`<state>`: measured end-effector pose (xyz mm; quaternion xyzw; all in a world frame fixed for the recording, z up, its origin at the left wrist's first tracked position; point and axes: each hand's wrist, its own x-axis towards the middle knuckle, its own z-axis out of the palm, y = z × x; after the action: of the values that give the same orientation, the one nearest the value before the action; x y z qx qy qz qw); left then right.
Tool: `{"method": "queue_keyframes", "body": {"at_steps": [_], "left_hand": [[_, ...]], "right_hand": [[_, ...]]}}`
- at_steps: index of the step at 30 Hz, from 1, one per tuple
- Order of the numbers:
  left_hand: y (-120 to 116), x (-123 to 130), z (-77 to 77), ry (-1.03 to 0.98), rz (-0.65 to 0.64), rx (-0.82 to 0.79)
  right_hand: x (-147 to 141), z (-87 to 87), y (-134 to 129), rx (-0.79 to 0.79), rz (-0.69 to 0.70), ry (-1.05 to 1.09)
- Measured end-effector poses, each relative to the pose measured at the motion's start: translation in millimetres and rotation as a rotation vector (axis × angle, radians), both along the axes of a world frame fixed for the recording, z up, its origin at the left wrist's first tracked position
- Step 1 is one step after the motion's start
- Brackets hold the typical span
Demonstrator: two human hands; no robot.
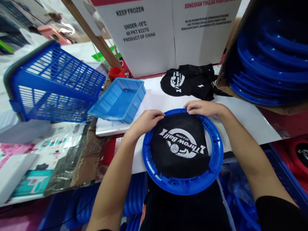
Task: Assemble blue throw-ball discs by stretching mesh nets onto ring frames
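A blue plastic ring (218, 154) lies in front of me, partly over the table's near edge. Inside it is a round black mesh (158, 157) printed "Throw Ball"; at the right its edge stands away from the ring, leaving a gap. At the ring's far left, my left hand (149, 121) pinches the mesh edge between thumb and finger. My right hand (202, 107) is closed at the far rim, its fingertips pressing the mesh edge on the ring; its thumb is mostly hidden. Beyond it lie several loose black mesh pieces (178, 81).
A light-blue tray (115, 99) and a tilted blue basket (60, 81) stand at the left. A carton (220, 78) of blue rings (260, 64) is at the right. White boxes (154, 54) stand at the back. Red rings (292, 154) lie low at the right.
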<state>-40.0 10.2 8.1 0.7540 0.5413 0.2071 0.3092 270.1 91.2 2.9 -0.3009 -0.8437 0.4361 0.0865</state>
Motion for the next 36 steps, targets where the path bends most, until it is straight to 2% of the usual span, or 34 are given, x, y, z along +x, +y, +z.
{"method": "queue_keyframes", "body": {"at_steps": [15, 28, 36], "left_hand": [[-4.6, 10.5, 0.4, -0.116, 0.139, -0.020], [-3.6, 16.6, -12.1, -0.176, 0.272, 0.002], [4.4, 12.6, -6.1, -0.109, 0.150, -0.083]], "right_hand": [[0.2, -1.1, 3.5, -0.001, 0.004, -0.014], [-0.4, -1.5, 0.7, 0.055, -0.015, -0.045], [-2.4, -0.7, -4.3, 0.117, -0.056, -0.058]]}}
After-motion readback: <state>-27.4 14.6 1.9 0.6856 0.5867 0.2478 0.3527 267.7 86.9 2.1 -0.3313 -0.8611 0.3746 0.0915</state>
